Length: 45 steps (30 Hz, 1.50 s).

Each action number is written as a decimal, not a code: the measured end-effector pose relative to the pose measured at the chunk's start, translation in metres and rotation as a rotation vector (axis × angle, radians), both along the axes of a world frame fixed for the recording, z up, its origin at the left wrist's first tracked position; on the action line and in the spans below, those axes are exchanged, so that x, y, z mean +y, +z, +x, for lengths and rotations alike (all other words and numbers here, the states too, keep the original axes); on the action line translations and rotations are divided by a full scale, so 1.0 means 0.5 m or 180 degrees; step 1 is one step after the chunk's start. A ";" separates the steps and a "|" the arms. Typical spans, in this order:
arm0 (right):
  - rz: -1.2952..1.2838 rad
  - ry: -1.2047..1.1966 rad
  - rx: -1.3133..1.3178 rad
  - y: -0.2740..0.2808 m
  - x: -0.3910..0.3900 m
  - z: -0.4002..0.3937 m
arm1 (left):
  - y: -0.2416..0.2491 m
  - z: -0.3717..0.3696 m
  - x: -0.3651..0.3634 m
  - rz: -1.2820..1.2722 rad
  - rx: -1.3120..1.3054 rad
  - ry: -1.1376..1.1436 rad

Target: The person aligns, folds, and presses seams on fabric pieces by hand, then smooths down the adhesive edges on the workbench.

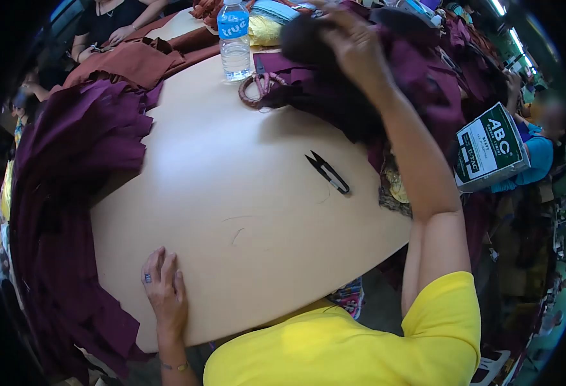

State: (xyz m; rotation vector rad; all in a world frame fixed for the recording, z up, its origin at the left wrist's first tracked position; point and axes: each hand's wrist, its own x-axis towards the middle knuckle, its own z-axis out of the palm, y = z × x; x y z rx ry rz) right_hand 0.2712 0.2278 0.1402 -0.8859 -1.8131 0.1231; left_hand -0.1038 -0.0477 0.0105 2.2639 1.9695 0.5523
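My left hand (pixel 164 289) lies flat on the tan tabletop (pixel 199 193), fingers stretched out and holding nothing; a ring shows on one finger. At the far right side of the table, my right hand (pixel 350 45) is raised with its fingers closed on a dark cloth (pixel 305 42), which is blurred by motion. Below it spreads a heap of dark purple cloth (pixel 353 103). Black thread snips (pixel 328 174) rest on the table between my hands, blades pointing away. Large scissors with wrapped handles (pixel 250 93) sit farther back, partly under the cloth.
A water bottle (pixel 234 45) stands upright at the back. Purple cloth pieces (pixel 83 148) hang over the left edge, with rust-brown cloth (pixel 125 64) behind. An ABC box (pixel 492 148) is at the right. Another person (pixel 112 22) works at the far left.
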 end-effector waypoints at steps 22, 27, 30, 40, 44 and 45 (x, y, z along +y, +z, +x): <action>-0.0270 -0.2221 -0.2204 -0.195 -0.405 0.103 | 0.032 0.134 0.223 -0.0263 -0.3744 -0.0985; -0.0077 -0.2234 -0.1490 -0.143 -0.338 0.109 | 0.056 0.027 0.263 0.0285 -0.5698 -0.0626; -0.0400 -0.2066 -0.1657 -0.171 -0.329 0.118 | 0.071 -0.137 0.265 0.0567 -0.5849 -0.0123; -0.0196 -0.0633 -0.1731 -0.205 -0.353 -0.033 | 0.072 -0.577 0.101 0.0501 -0.2305 0.1447; -0.0238 -0.0185 -0.1859 -0.184 -0.301 -0.114 | 0.208 -0.185 0.030 0.1963 -0.0841 0.1093; -0.0256 -0.0182 -0.1900 -0.192 -0.279 -0.133 | 0.193 -0.116 0.008 0.1702 -0.1194 0.0786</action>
